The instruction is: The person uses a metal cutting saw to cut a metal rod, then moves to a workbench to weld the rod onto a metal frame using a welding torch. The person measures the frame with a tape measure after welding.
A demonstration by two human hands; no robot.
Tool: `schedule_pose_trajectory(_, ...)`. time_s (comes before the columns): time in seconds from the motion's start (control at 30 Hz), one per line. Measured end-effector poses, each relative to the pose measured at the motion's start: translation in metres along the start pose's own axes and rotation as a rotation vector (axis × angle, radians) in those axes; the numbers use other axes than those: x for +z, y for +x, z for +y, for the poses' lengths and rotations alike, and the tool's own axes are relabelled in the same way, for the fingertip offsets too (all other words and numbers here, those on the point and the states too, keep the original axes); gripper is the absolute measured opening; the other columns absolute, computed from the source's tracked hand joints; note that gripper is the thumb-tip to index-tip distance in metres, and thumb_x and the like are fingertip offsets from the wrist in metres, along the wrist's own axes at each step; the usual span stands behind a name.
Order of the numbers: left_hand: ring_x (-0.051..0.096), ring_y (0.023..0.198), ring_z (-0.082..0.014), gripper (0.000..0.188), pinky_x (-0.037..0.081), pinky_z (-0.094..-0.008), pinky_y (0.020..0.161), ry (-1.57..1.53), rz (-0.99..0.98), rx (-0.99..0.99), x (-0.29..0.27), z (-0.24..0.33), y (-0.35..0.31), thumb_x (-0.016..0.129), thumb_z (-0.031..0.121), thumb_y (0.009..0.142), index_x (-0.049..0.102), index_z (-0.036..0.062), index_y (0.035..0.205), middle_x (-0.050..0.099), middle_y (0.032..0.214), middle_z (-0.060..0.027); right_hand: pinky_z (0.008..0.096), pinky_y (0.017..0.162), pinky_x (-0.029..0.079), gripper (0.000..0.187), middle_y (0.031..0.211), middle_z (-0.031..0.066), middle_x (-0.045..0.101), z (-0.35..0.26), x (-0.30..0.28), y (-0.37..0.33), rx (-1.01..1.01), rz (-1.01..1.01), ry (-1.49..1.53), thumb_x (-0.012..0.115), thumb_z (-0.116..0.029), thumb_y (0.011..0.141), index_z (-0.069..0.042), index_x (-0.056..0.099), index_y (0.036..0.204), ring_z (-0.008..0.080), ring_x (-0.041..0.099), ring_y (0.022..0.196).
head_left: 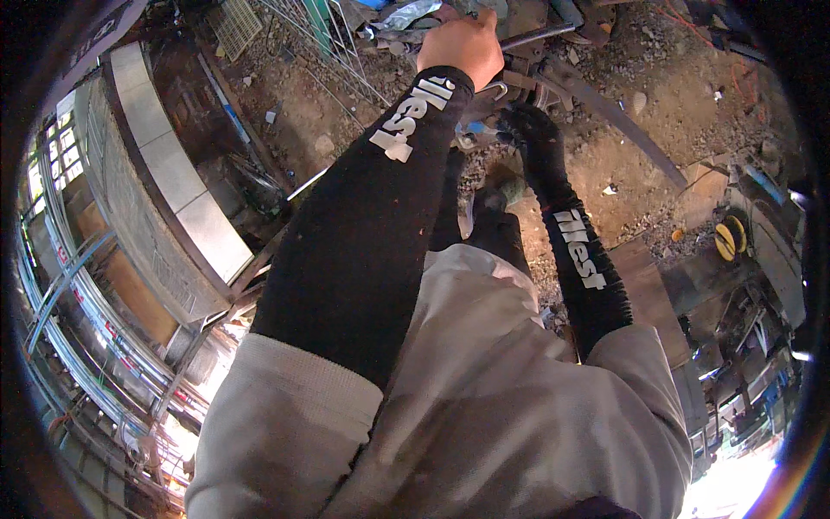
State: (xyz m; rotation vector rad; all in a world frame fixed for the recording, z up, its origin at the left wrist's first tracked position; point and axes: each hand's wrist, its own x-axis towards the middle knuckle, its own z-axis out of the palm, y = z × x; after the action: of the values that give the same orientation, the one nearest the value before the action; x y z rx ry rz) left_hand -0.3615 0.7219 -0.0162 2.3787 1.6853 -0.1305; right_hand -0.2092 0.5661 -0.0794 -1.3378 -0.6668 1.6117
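Note:
My left hand is bare beyond a black sleeve and closed in a fist at the top of the view. Its fingers are turned away, so what they grip is hidden. A metal rod runs rightward from beside the fist. Lower and to the right is my right hand, dark and hard to make out against its black sleeve; its fingers cannot be told apart. Right by it sits a bluish metal piece. A bent metal hook shows between the two hands.
A long flat metal bar slants over the gravelly ground at right. Farther right lies a yellow spool. At left stand a tiled ledge and bundled long pipes. A white wire rack is left of my fist.

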Motion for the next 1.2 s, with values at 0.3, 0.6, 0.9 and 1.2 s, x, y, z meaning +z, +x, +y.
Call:
schedule_pose_trajectory(0.3,0.073,0.082,-0.0389,0.024,0.058,-0.0534,0.072,-0.416,0.273,0.004,0.014,-0.002,0.006,0.055,0.026,0.096,0.065,0.0126,0.113,0.075,0.09,-0.0153,0.0324,0.07,0.052,0.03,0.082,0.0076,0.073,-0.016,0.03,0.037,-0.487,0.356,-1.015,0.069,-0.031,0.096,-0.002,0.075,0.101,0.0167,0.068,0.078)
schedule_pose_trajectory(0.6,0.072,0.089,-0.0373,0.027,0.055,-0.0463,0.076,-0.678,0.221,-0.096,0.044,-0.165,-0.118,0.053,0.028,0.105,0.061,0.0026,0.112,0.072,0.097,-0.022,0.0408,0.072,0.053,0.023,0.082,0.0155,0.071,-0.003,0.045,0.055,-0.248,0.437,-1.154,0.067,-0.023,0.093,0.0,0.071,0.092,0.0244,0.07,0.081)
schedule_pose_trajectory(0.9,0.067,0.078,-0.0438,0.039,0.05,-0.0534,0.067,-0.598,-0.156,-0.158,0.091,-0.165,-0.204,0.05,0.037,0.106,0.062,0.0037,0.091,0.069,0.079,-0.0204,0.0446,0.079,0.05,0.017,0.09,0.0175,0.066,0.004,0.059,0.041,-0.488,0.779,-0.903,0.059,-0.016,0.092,-0.003,0.065,0.101,0.0377,0.065,0.085)
schedule_pose_trajectory(1.2,0.064,0.066,-0.027,0.045,0.048,-0.0427,0.062,-0.774,-0.265,-0.125,0.086,-0.156,-0.176,0.055,0.046,0.104,0.064,0.0045,0.092,0.065,0.071,-0.0121,0.0409,0.076,0.055,0.03,0.091,0.0121,0.066,-0.089,-0.033,0.056,-0.499,0.462,-0.356,0.061,-0.014,0.094,-0.003,0.061,0.123,0.0254,0.065,0.084)
